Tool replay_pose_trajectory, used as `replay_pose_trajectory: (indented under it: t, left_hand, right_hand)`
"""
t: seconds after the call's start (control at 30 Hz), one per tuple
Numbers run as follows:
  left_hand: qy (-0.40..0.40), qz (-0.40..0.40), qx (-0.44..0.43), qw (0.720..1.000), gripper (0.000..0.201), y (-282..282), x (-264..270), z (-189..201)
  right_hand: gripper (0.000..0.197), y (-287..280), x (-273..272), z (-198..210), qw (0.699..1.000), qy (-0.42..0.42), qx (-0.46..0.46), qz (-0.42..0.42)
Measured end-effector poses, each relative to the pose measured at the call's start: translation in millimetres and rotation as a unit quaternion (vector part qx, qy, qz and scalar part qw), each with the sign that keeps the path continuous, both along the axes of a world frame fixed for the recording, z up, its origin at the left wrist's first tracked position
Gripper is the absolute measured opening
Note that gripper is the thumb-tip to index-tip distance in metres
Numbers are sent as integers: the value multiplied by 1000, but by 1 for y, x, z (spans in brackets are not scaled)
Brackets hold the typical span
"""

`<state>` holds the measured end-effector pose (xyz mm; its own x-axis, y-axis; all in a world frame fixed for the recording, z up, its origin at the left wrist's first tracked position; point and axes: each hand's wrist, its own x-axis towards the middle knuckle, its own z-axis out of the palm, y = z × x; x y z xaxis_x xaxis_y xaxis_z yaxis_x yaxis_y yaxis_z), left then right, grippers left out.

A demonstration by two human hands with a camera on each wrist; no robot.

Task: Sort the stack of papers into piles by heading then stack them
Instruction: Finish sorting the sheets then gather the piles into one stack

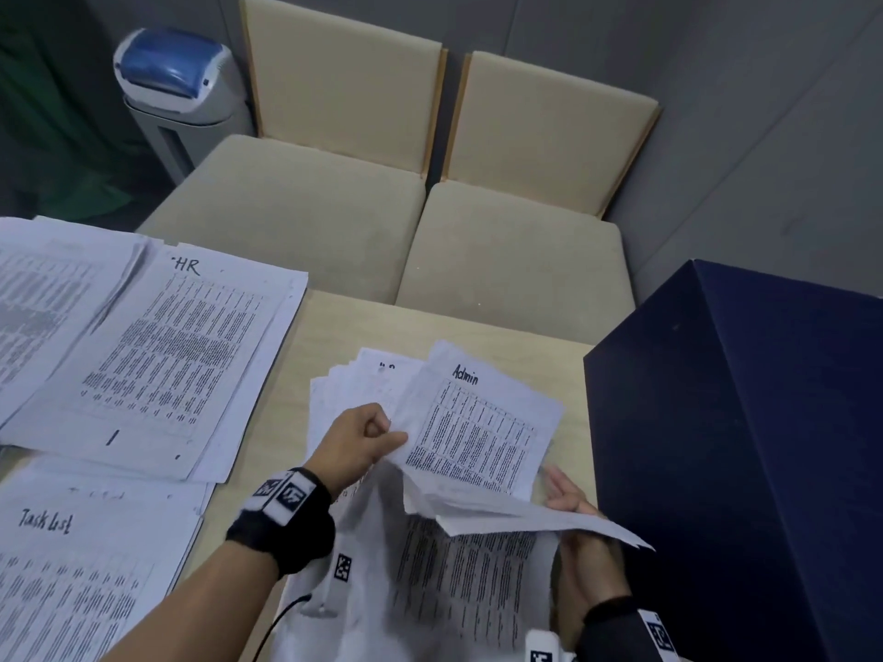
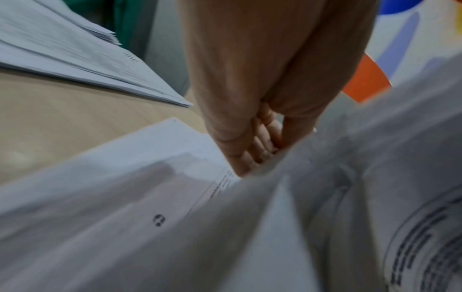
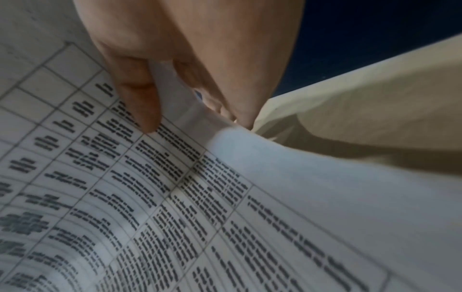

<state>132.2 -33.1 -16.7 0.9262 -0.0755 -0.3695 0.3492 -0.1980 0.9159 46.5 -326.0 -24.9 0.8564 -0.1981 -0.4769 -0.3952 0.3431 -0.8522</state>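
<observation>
A loose stack of printed papers (image 1: pixel 430 566) lies in front of me on the wooden table (image 1: pixel 334 327). Its top sheet, headed "Admin" (image 1: pixel 478 432), is lifted and curled. My left hand (image 1: pixel 368 437) pinches that sheet's left edge between thumb and curled fingers; the same hand (image 2: pixel 252 150) shows over the paper in the left wrist view. My right hand (image 1: pixel 573 513) grips the near right edge of the lifted sheets, with the thumb (image 3: pixel 140 98) on the printed table and the fingers underneath. An "HR" pile (image 1: pixel 181 355) lies at the left, and a "Task List" pile (image 1: pixel 71 566) at the near left.
Another pile of papers (image 1: pixel 43 298) sits at the far left. A tall dark blue box (image 1: pixel 745 446) stands on the table's right side, close to my right hand. Two beige chairs (image 1: pixel 430 183) and a grey bin (image 1: pixel 177 97) stand beyond the table.
</observation>
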Motion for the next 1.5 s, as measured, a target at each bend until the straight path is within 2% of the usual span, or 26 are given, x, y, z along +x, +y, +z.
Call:
replay_pose_trajectory:
  t: [0.1,0.17,0.23,0.3,0.37,0.6,0.7,0.77,0.83,0.9,0.93,1.0,1.07,1.13,1.23,1.5]
  left_hand:
    - [-3,33,-125,992,32,11,-18,22]
    - [0,20,-181,983,35,19,-26,31]
    - [0,12,-173,985,51,26,-30,34]
    - [-19,19,-132,991,54,31,-33,33]
    - [-36,39,-102,993,49,34,-34,31]
    - [-22,132,-99,986,16,36,-35,26]
    - [-25,160,-59,985,17,38,-33,18]
    - [-35,144,6,989,23,37,-30,13]
    - [-49,113,106,987,27,35,-27,10]
    - [-121,96,237,959,42,33,-26,12]
    - [-180,82,258,946,50,32,-25,15]
    - [-238,9,204,950,52,30,-22,27]
    - [-189,-87,124,970,50,28,-18,39]
    - [-158,-129,88,975,39,27,-13,41]
    - [-128,-82,46,987,17,28,-8,37]
    - [-70,29,-47,996,10,21,-12,37]
  right_hand:
    - [49,-2,8,-4,999,-19,-26,-31]
    - [45,-1,13,-10,998,-1,-40,-54]
    - [35,6,20,-9,997,17,-45,-62]
    - [21,15,28,-1,997,9,-58,-50]
    - [30,21,34,3,997,-6,-69,-44]
    - [21,27,27,8,993,-6,-67,-95]
    - [18,25,24,4,992,-20,-50,-112]
    - [32,22,23,0,991,-35,-48,-116]
    - [42,19,21,-1,992,-40,-45,-107]
    - [40,17,20,-1,993,-44,-43,-99]
    - [39,18,20,0,993,-43,-42,-99]
    - [39,20,21,1,993,-44,-38,-104]
    - [33,19,21,2,992,-37,-42,-110]
    - [26,19,21,1,991,-15,-47,-121]
    - [18,19,22,2,989,-3,-55,-134]
    - [24,15,22,-4,987,-9,-36,-158]
